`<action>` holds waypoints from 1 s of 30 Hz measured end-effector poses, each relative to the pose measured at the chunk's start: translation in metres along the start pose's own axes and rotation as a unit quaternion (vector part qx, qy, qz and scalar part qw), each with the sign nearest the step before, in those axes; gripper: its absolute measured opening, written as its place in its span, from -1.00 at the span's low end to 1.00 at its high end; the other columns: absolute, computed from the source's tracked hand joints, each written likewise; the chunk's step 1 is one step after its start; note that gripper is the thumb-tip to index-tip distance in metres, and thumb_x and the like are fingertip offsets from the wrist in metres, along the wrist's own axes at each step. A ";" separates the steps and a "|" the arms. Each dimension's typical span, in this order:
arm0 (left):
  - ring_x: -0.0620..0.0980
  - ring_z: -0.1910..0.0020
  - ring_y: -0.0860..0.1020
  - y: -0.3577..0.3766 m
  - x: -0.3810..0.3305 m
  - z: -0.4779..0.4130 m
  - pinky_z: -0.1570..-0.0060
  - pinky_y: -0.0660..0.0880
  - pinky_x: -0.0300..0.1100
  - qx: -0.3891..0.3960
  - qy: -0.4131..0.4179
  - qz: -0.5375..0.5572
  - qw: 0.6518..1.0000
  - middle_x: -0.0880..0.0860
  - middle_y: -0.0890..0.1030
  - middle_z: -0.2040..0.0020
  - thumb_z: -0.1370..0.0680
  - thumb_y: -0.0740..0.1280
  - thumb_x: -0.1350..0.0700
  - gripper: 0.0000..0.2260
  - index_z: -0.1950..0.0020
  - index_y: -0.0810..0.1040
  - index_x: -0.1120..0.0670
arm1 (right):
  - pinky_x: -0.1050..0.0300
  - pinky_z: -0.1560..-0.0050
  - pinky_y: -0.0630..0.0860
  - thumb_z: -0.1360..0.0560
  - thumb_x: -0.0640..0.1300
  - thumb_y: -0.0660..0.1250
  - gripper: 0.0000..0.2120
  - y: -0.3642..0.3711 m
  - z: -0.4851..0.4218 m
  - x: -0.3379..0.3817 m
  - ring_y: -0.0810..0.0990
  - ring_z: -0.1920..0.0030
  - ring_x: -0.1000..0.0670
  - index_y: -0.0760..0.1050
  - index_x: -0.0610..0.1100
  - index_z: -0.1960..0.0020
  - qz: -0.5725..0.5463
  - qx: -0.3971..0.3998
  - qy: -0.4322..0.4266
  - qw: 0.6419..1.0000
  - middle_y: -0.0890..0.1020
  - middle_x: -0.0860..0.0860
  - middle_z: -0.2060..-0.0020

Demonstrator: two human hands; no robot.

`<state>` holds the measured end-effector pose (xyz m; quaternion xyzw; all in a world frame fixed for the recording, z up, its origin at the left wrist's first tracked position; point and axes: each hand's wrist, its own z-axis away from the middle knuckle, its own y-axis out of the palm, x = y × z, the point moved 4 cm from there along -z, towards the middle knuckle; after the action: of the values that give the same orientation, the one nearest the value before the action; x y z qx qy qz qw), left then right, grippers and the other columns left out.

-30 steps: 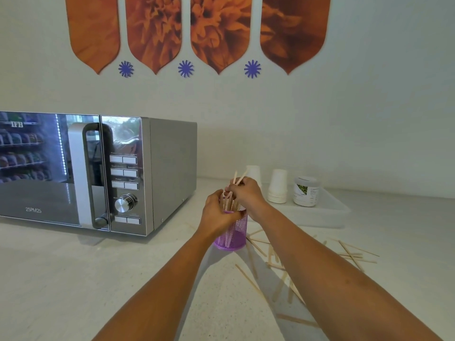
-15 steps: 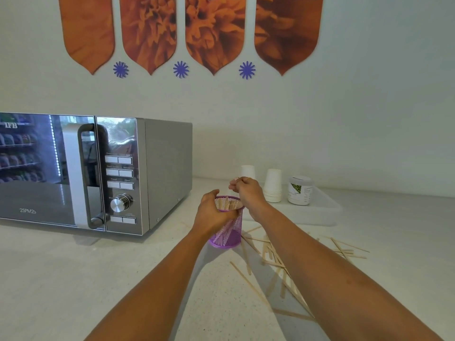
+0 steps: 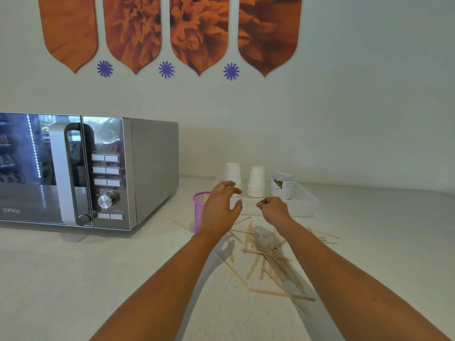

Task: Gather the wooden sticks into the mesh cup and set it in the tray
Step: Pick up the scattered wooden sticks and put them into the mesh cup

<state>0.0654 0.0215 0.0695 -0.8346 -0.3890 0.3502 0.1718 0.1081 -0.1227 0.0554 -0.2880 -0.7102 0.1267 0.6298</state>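
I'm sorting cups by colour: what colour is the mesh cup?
The mesh cup is purple; the head view shows it best, partly behind the left hand.

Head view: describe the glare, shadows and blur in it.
Head view: the silver microwave's mirrored door reflects shelves and a light strip; soft arm shadows cross the scattered wooden sticks on the white counter; the left hand has slightly blurred fingertips; wide-angle bending curves the counter's back edge.
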 end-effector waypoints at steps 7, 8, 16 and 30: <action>0.11 -0.17 0.52 0.038 -0.013 0.021 -0.12 0.50 -0.06 0.174 -0.089 -0.156 0.968 0.14 0.51 -0.20 -0.56 0.23 0.05 -0.69 -0.20 0.55 0.19 | 0.05 -0.13 0.49 -0.56 -0.13 0.25 -0.70 -0.017 0.022 -0.041 0.57 -0.17 -0.18 0.53 -0.32 -0.15 0.127 0.026 0.023 0.991 0.62 -0.21 -0.13; 0.14 -0.20 0.50 0.042 -0.012 0.026 -0.14 0.49 -0.05 0.198 -0.105 -0.172 0.959 0.16 0.49 -0.23 -0.56 0.23 0.07 -0.68 -0.23 0.52 0.21 | 0.05 -0.12 0.49 -0.56 -0.09 0.25 -0.69 -0.018 0.024 -0.043 0.58 -0.16 -0.17 0.53 -0.31 -0.15 0.143 0.034 0.021 0.989 0.62 -0.20 -0.12; 0.22 -0.30 0.45 0.057 -0.021 0.049 -0.26 0.47 0.06 0.299 -0.161 -0.225 0.913 0.23 0.46 -0.31 -0.58 0.19 0.11 -0.68 -0.29 0.45 0.21 | 0.12 0.06 0.37 -0.53 0.10 0.24 -0.64 -0.022 0.046 -0.038 0.55 -0.08 -0.12 0.51 -0.22 0.03 0.284 0.120 -0.001 0.951 0.58 -0.14 -0.01; 0.15 -0.12 0.54 0.066 -0.043 0.044 0.02 0.51 -0.09 0.265 -0.235 0.016 0.935 0.19 0.57 0.01 -0.57 0.13 0.31 -0.82 0.03 0.53 0.26 | 0.31 0.42 0.23 -0.59 -0.29 0.10 -0.72 -0.001 0.081 -0.034 0.43 0.17 -0.03 0.47 -0.32 -0.23 0.338 0.183 -0.071 0.920 0.57 -0.23 -0.20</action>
<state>0.0494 -0.0528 0.0213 -0.6588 -0.2981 0.6291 0.2854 0.0311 -0.1283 0.0136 -0.3812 -0.5777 0.4797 0.5392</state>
